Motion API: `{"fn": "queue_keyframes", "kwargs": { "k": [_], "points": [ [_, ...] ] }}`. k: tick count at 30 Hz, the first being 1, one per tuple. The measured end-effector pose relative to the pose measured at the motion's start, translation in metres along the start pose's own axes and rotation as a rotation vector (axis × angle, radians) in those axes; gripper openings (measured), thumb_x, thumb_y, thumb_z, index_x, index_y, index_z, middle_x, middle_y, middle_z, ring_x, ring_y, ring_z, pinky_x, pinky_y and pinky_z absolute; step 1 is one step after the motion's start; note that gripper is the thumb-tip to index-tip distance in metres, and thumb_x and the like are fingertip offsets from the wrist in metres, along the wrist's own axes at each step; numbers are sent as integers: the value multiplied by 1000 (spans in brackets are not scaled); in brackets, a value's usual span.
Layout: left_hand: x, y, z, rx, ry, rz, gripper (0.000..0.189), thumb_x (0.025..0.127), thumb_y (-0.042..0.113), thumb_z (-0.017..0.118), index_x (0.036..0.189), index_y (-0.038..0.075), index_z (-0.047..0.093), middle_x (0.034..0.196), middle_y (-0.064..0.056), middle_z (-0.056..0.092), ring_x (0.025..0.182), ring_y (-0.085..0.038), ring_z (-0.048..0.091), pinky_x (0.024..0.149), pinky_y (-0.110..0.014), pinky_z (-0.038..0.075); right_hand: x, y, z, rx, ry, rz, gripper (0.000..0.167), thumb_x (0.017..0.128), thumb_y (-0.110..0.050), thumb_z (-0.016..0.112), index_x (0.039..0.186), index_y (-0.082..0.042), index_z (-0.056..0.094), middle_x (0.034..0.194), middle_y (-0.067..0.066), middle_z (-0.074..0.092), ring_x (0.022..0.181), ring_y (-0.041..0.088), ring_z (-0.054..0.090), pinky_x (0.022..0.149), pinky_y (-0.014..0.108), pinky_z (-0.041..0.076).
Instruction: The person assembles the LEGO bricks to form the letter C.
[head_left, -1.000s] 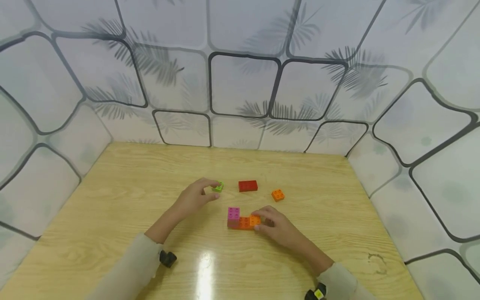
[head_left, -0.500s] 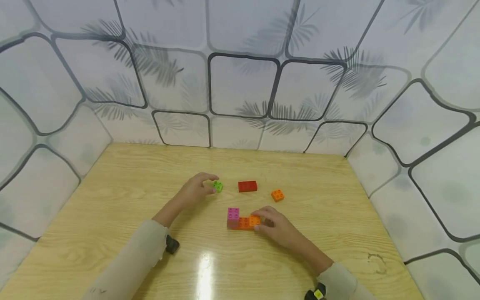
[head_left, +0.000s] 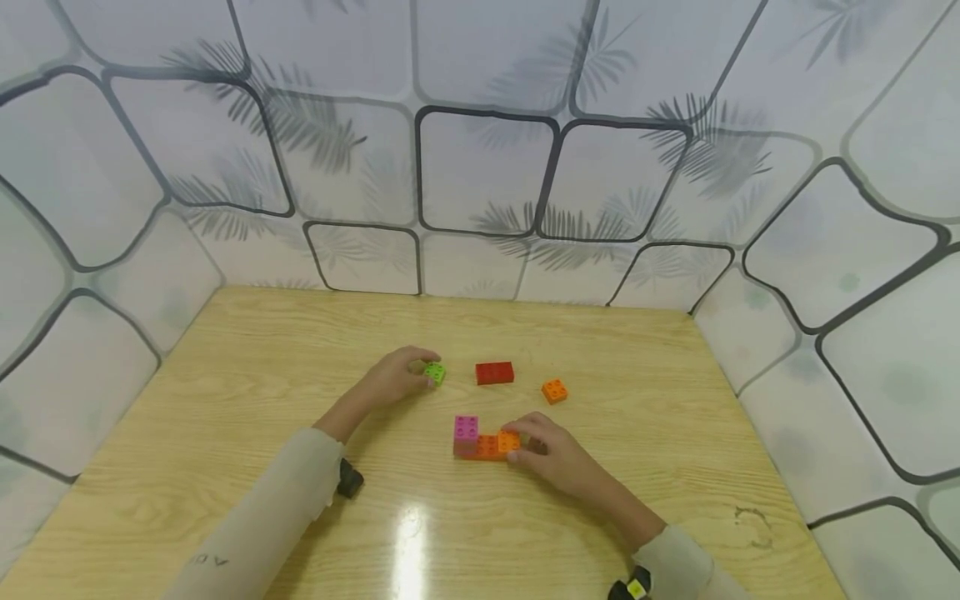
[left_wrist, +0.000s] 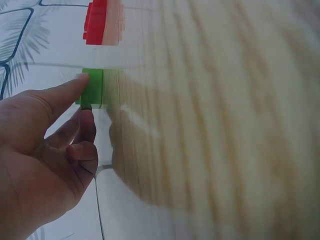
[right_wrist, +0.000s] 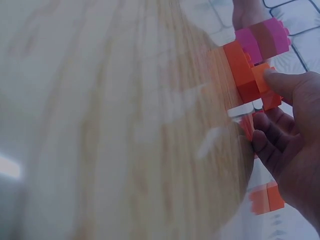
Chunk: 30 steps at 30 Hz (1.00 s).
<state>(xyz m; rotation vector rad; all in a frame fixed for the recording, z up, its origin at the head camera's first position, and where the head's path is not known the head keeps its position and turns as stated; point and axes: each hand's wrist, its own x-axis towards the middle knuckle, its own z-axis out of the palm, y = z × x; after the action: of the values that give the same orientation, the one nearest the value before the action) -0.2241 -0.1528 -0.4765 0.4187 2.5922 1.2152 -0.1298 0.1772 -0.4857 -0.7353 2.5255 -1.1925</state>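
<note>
My left hand [head_left: 378, 385] pinches a small green toy brick [head_left: 435, 372] on the wooden table, thumb on the near side. In the left wrist view, the thumb lies on the green brick [left_wrist: 93, 90] with a fingertip at its lower edge. My right hand [head_left: 558, 452] holds a small orange brick [head_left: 508, 441] between thumb and fingers. That brick sits on the right end of a longer red-orange brick [head_left: 487, 447]. At the other end stands a pink stack [head_left: 466, 427]; in the right wrist view a brownish band crosses the pink stack [right_wrist: 262, 40].
A red brick [head_left: 494, 373] lies behind the assembly, right of the green one. Farther right is a loose orange brick [head_left: 555, 391]. Patterned white walls [head_left: 480, 267] border the back and sides of the table [head_left: 300, 333].
My left hand has moved slightly forward and its thumb and finger have closed on the green brick. The right hand keeps its hold without visible movement.
</note>
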Motion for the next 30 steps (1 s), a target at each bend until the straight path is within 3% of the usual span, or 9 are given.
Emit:
{"fn": "queue_keyframes", "kwargs": {
  "k": [16,23,30],
  "points": [
    [-4,-1,0,-20,-3,-13,44,93,27,72,134,13,63,148,-17,51,142,-43,39,115,-63,28,0,2,1,8,5,-9,40,98,-38,66,135,-22,62,121,-7,59,91,12,52,79,25,47],
    [-6,-1,3,-38,-6,-5,44,93,32,73,133,15,64,136,-13,58,123,-33,55,101,-54,46,0,3,1,8,10,-14,39,97,-39,67,134,-26,62,121,-11,59,92,10,54,80,25,49],
    [-11,6,5,-49,1,-5,42,93,33,73,131,18,66,127,-8,62,97,-21,59,85,-40,50,1,5,1,12,8,-14,39,97,-38,67,134,-26,62,121,-8,60,91,12,53,80,25,48]
  ]
}}
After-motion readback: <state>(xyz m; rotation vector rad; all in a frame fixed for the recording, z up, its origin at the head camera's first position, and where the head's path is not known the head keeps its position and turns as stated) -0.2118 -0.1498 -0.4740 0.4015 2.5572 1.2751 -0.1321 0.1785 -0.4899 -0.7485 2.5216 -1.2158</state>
